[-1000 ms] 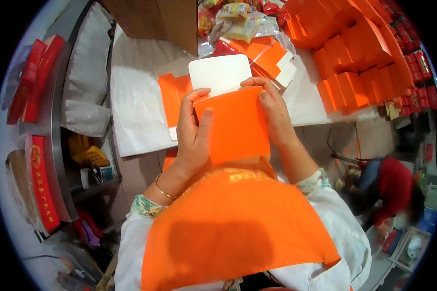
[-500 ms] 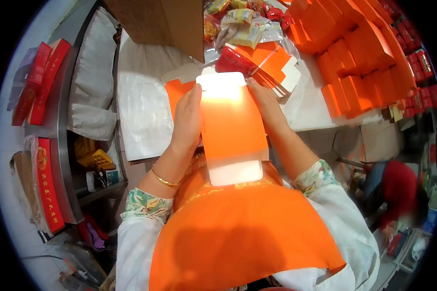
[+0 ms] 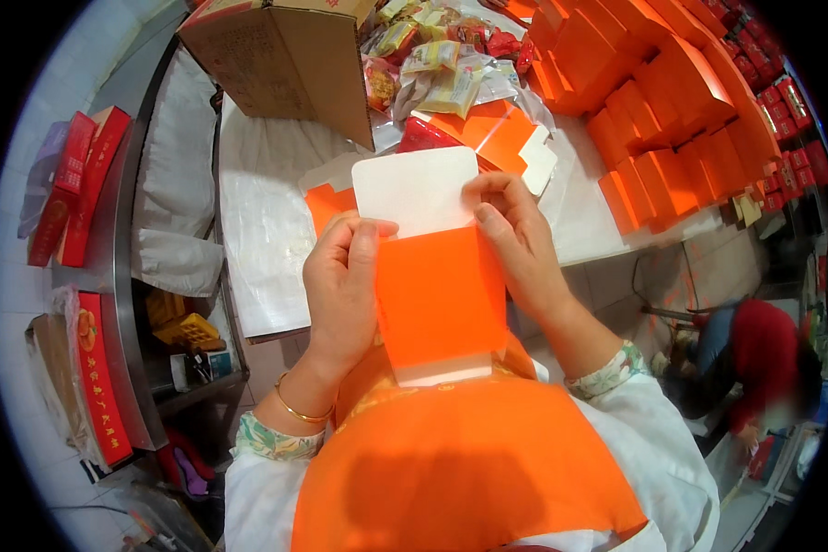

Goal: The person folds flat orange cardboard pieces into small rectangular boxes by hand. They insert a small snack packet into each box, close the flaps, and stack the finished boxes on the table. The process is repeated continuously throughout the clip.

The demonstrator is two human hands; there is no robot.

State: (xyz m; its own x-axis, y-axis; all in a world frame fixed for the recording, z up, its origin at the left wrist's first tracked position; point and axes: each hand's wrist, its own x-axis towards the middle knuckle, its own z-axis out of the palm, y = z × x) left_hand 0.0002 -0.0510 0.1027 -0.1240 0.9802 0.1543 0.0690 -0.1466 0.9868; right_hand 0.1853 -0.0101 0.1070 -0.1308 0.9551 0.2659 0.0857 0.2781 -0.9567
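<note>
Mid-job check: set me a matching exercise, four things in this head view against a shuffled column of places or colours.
Things:
1. small carton
2. bracelet
3. cardboard box
4. co-worker's garment

Places or colours:
A. brown, toward the far left of the white-covered table
B. red
C. orange with a white flap, between the left hand and right hand
D. around the left wrist

Pairs: 1-C, 2-D, 3-A, 4-B
</note>
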